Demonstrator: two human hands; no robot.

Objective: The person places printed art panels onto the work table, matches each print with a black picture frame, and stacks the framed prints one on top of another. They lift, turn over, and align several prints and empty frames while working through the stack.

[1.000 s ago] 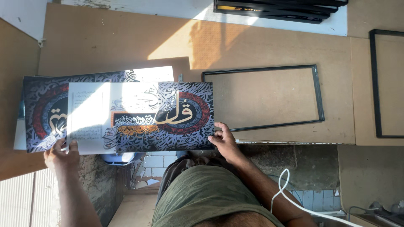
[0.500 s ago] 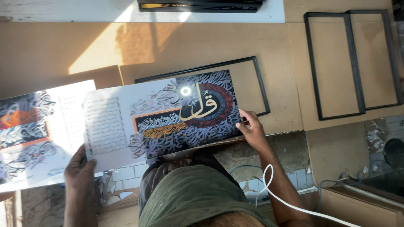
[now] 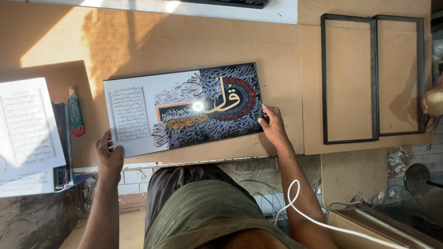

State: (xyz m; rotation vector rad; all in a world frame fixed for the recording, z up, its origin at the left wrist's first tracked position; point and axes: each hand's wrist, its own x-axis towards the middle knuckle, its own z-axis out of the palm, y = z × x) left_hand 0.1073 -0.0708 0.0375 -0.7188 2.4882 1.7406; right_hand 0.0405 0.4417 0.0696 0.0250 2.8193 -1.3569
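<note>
- Your left hand [image 3: 110, 157] grips the lower left corner of the picture panel [image 3: 184, 108], thumb on the white face and the other fingers curled under the edge.
- Your right hand [image 3: 273, 125] holds the panel's right end near its lower corner, fingers closed over the edge and fingertips [image 3: 264, 121] resting on the dark printed face.
- The picture panel is a long rectangle, lying almost flat on the brown counter [image 3: 194, 41] straight in front of you, tilted a little so its right end sits higher in the view.
- The panel's left part is white with fine columns of script; its right part is dark, with gold calligraphy inside a red ring and an orange band beneath. A small bright glare spot sits near the middle.
- The panel's near long edge lies close to the counter's front edge, just above your lap.
- To the right, well apart from the panel, two empty black frames [image 3: 373, 78] lie side by side on a brown board, their long sides touching.
- To the left, a stack of white printed sheets [image 3: 27, 124] overhangs the counter's edge.
- Between the sheets and the panel lies a green and red tube [image 3: 76, 113], apart from your left hand.
- A white cable [image 3: 300, 207] loops beside your right forearm.
- At the far right edge, another person's hand [image 3: 433, 102] shows by the outer frame; you cannot tell what it holds.
</note>
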